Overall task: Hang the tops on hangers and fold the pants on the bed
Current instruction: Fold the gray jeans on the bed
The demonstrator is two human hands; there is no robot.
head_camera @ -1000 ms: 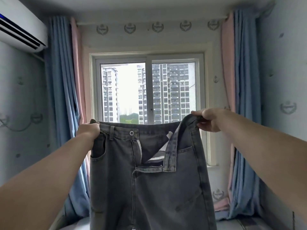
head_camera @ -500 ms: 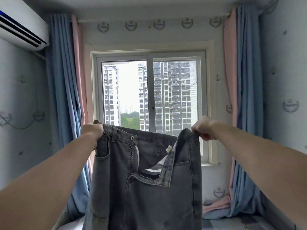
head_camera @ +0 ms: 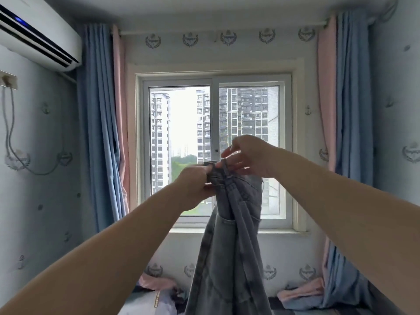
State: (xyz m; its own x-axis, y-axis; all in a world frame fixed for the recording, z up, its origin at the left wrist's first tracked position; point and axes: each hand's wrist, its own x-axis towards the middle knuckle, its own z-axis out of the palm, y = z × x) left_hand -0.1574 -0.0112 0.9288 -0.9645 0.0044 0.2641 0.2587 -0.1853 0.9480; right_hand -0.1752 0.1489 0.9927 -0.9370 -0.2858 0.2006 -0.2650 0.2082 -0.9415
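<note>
- Grey jeans (head_camera: 229,258): held up in mid-air before the window (head_camera: 184,123), waistband sides gathered together, legs hanging down above the bed (head_camera: 141,309).
- Left hand (head_camera: 195,185): clamped on the waistband, fingers curled.
- Right hand (head_camera: 250,155): just beside the left; waistband pinched at the fingertips, other fingers loosely spread.

- The jeans (head_camera: 229,246) hang before the window (head_camera: 181,137), above the bed (head_camera: 145,305).
- The left hand (head_camera: 193,187) grips their top from the left; the right hand (head_camera: 247,155) pinches it from the right.
- Curtains (head_camera: 100,133) flank the window; the air conditioner (head_camera: 34,35) sits high on the left wall.
</note>
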